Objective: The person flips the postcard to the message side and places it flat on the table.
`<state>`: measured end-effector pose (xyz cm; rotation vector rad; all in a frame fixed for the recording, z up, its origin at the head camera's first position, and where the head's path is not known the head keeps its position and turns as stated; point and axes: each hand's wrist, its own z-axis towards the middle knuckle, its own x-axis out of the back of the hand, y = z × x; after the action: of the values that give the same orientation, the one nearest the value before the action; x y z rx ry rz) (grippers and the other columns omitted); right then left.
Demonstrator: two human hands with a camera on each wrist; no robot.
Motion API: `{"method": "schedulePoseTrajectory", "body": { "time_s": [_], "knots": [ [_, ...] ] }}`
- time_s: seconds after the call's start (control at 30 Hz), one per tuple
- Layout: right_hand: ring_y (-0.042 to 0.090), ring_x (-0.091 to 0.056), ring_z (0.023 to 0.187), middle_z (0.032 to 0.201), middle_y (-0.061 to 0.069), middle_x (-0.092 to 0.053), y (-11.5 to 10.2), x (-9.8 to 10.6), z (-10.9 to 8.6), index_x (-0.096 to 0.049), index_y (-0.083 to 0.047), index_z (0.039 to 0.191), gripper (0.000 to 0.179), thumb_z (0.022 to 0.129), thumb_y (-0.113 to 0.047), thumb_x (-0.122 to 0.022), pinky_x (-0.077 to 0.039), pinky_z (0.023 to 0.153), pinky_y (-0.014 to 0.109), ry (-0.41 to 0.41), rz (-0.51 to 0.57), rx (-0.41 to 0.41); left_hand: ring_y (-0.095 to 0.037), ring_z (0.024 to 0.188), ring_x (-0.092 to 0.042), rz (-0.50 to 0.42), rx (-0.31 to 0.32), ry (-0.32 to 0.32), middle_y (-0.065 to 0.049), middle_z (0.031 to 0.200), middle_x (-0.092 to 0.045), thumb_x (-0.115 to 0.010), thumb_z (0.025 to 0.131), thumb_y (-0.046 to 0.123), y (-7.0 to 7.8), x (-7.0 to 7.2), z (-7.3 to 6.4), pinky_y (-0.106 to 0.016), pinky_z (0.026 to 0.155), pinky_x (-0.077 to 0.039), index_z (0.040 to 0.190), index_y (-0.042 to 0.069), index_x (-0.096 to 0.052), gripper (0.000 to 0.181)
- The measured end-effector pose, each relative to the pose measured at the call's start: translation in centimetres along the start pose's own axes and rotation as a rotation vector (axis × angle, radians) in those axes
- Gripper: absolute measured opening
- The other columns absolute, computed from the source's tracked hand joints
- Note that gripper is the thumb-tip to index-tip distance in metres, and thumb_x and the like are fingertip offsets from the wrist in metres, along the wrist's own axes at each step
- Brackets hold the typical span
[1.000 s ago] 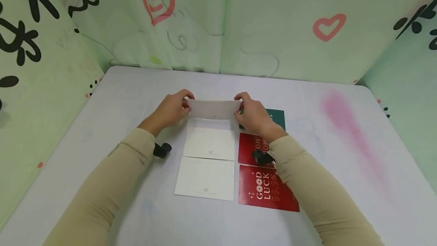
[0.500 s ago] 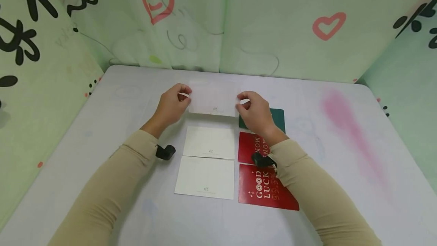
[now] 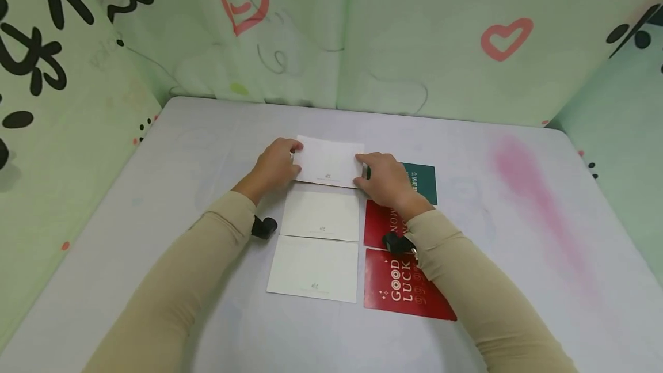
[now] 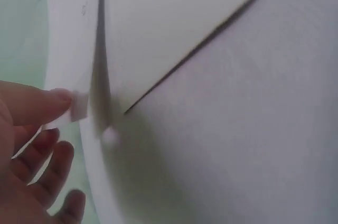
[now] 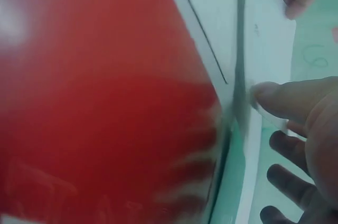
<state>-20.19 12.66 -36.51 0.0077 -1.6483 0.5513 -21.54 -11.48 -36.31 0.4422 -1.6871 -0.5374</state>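
A white card (image 3: 330,160) with a small printed mark is held by its two short sides, close above the table. My left hand (image 3: 277,164) pinches its left edge between thumb and fingers; the thumb lies on its face in the left wrist view. My right hand (image 3: 385,180) pinches the right edge the same way. Just below it lie two more white cards, an upper one (image 3: 321,212) and a lower one (image 3: 313,269). The held card overlaps the upper one's far edge in the head view.
To the right, a green card (image 3: 425,183) lies partly under my right hand. Below it are a red card (image 3: 377,223) and a red "GOOD LUCK" card (image 3: 378,281), both partly covered by my right sleeve. The white table (image 3: 518,235) meets a green curtain (image 3: 414,45) behind.
The white card has tilted from nearly edge-up to facing me, then come down and nearer, close to the cards below. Both hands have moved with it, the left slightly rightward.
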Motion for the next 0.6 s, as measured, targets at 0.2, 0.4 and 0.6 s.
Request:
{"method": "schedulePoseTrajectory", "body": {
  "time_s": [0.2,0.4,0.6],
  "knots": [
    [0.037,-0.046,0.132,0.142,0.017,-0.054,0.01,-0.74,0.44,-0.049,-0.008,0.148,0.062,0.093,-0.027,-0.07,-0.042,0.103,0.055,-0.037,-0.096,0.002,-0.031,0.122,-0.05,0.16,0.042,-0.035,-0.011,0.13,-0.057,-0.07,0.091,0.01,0.06,-0.39,0.22,-0.051,0.1,-0.036,0.137,0.009,-0.058,0.047],
    [0.037,-0.036,0.138,0.145,0.016,-0.052,-0.19,-0.69,0.17,-0.047,-0.009,0.15,0.06,0.096,-0.028,-0.066,-0.034,0.104,0.058,-0.085,-0.136,-0.012,-0.032,0.124,-0.049,0.174,0.048,-0.066,-0.011,0.135,-0.056,-0.072,0.091,0.012,-0.18,-0.46,0.16,-0.052,0.101,-0.036,0.137,0.009,-0.058,0.048],
    [0.037,-0.03,0.141,0.149,0.015,-0.048,-0.57,-0.53,-0.2,-0.045,-0.01,0.151,0.062,0.097,-0.03,-0.066,-0.031,0.106,0.059,-0.11,-0.185,-0.027,-0.033,0.127,-0.047,0.164,0.059,-0.106,-0.011,0.14,-0.054,-0.071,0.092,0.012,-0.23,-0.25,0.15,-0.054,0.103,-0.033,0.139,0.01,-0.057,0.049]
  ]
}}
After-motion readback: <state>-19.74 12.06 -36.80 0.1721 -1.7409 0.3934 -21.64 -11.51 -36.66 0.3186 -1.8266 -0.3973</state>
